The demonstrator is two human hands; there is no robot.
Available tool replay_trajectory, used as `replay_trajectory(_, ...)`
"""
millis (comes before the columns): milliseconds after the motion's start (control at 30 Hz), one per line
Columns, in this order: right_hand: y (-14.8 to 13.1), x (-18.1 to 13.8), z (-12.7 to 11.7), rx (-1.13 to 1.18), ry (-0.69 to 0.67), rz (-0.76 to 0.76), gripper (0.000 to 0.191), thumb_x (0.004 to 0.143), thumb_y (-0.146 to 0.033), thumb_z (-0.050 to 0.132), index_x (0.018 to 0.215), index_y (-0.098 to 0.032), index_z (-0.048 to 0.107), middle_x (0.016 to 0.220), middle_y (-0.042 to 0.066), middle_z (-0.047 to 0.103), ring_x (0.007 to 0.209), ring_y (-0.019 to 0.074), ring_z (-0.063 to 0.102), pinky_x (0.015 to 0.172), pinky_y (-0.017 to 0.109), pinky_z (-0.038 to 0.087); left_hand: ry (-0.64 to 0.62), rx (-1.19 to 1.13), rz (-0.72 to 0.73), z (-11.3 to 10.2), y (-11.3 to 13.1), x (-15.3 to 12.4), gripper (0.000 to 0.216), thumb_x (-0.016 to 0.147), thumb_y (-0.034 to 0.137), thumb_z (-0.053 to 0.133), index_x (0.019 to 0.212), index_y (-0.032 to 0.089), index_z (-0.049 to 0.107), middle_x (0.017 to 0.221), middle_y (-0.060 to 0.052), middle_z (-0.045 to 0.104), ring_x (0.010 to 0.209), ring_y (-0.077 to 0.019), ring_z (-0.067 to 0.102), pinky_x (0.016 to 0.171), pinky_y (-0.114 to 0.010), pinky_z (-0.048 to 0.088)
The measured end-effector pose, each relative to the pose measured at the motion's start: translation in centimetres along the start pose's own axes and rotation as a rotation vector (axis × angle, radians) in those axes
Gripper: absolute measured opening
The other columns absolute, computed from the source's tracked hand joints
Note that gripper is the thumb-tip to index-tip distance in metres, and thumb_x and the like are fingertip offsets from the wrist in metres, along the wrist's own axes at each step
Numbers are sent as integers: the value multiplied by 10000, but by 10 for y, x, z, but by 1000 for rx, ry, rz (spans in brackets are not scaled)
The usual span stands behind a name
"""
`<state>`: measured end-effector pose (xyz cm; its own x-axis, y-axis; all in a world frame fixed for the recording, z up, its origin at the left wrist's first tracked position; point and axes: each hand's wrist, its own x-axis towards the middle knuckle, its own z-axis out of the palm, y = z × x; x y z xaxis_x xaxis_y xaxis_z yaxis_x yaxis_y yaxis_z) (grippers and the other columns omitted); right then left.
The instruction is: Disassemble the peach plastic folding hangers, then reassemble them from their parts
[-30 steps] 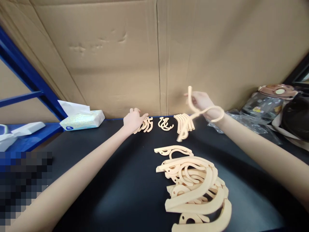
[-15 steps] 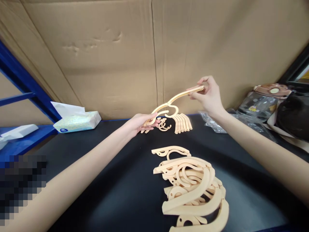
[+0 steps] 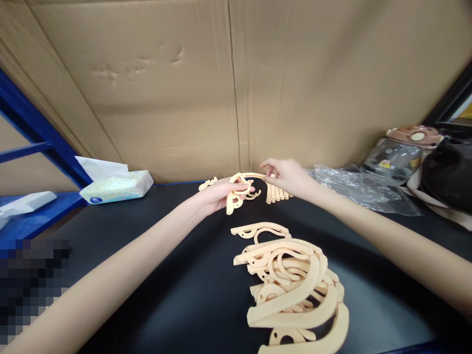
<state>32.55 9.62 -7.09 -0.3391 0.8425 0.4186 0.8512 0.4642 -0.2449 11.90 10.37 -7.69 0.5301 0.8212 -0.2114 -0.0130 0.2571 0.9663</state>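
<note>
A cream folding clothes hanger point(image 3: 230, 200) is held above the far part of the table by my left hand point(image 3: 214, 194), its fingers closed round the hook end. One hanger arm points down toward me; the other reaches right to my right hand point(image 3: 289, 178). My right thumb and fingers are bent at that arm, which they partly hide. Behind and below the hands lie loose hook pieces point(image 3: 254, 195) and a row of slim curved arm pieces point(image 3: 277, 195). Closer to me is a pile of folded cream hangers point(image 3: 295, 314), overlapping one another.
A tissue pack point(image 3: 118, 188) sits at the back left by a blue metal frame point(image 3: 40, 118). On the right are crumpled clear plastic point(image 3: 342, 184), a clear bottle with a brown lid point(image 3: 393, 160) and a black bag point(image 3: 450, 182). A cardboard wall point(image 3: 165, 98) closes off the back.
My right hand has come down and left, nearer my left hand. The hanger has been lowered and turned, with its left arm now pointing down toward me. The pile is unchanged.
</note>
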Motion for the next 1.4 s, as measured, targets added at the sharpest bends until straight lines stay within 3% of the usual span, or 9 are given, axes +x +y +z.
replay_trajectory(133, -3, -5, 4, -304, -93, -190, 228, 946, -264, 395, 1010, -147, 580, 922, 92, 669, 771, 194, 618, 580, 271, 330, -50, 53, -64, 3, -1, -2, 205, 750, 100, 669, 939, 130, 593, 834, -57, 657, 498, -44, 510, 432, -165, 378)
replay_trajectory(300, -3, -6, 12, -329, -183, -200, 163, 900, -134, 411, 986, -111, 546, 790, 110, 658, 620, 175, 580, 523, 267, 244, 4, 118, -75, 7, -6, 1, 104, 799, 136, 597, 900, 119, 619, 783, -36, 625, 470, -25, 446, 408, -152, 305)
replay_trajectory(500, 2, 3, 10, -236, -265, -145, 285, 951, -230, 315, 985, -143, 585, 795, 79, 669, 665, 159, 588, 565, 246, 312, 164, 316, 22, 17, -8, -1, 43, 761, 172, 624, 773, 132, 620, 761, -28, 639, 503, -62, 466, 463, -199, 325)
replay_trajectory(700, 45, 13, 1, -247, -295, 124, 332, 935, -286, 344, 922, -133, 638, 917, 115, 692, 797, 192, 633, 662, 250, 393, 201, 519, 122, 40, -6, -15, 154, 755, 209, 618, 619, 142, 591, 627, 5, 572, 469, -76, 419, 463, -220, 288)
replay_trajectory(800, 67, 10, 2, -345, -249, 341, 418, 946, -320, 275, 991, -99, 628, 994, 196, 673, 904, 274, 636, 715, 319, 418, 166, 501, 121, 45, -4, -20, 223, 809, 353, 578, 744, 142, 607, 750, -16, 587, 517, -76, 437, 484, -211, 325)
replay_trajectory(900, 76, 5, 8, -391, -250, 459, 377, 919, -315, 340, 1072, -91, 602, 1048, 216, 658, 953, 302, 632, 752, 356, 430, 134, 435, 86, 43, -3, -20, 448, 879, 551, 374, 930, 156, 578, 774, -18, 532, 537, -88, 447, 443, -199, 302)
replay_trajectory(1000, 74, 2, 14, -394, -270, 492, 355, 904, -328, 384, 1064, -100, 604, 1045, 206, 663, 961, 299, 634, 760, 355, 439, 99, 325, 38, 37, -4, -17, 555, 897, 607, 236, 950, 160, 560, 711, -4, 455, 514, -89, 413, 395, -188, 228)
replay_trajectory(1233, 62, 3, 14, -361, -267, 461, 442, 938, -467, 295, 1119, -156, 551, 1081, 153, 658, 1021, 274, 610, 806, 354, 437, 122, 246, 39, 30, -6, -11, 439, 895, 574, 332, 753, 180, 465, 676, 4, 429, 498, -78, 386, 383, -181, 188)
replay_trajectory(1400, 54, 3, 18, -337, -303, 453, 518, 871, -572, 405, 1109, -130, 534, 1059, 187, 654, 1022, 322, 606, 810, 392, 440, 153, 274, 18, 28, -6, -11, 479, 800, 657, 449, 758, 180, 472, 758, -19, 522, 483, -71, 417, 384, -193, 201)
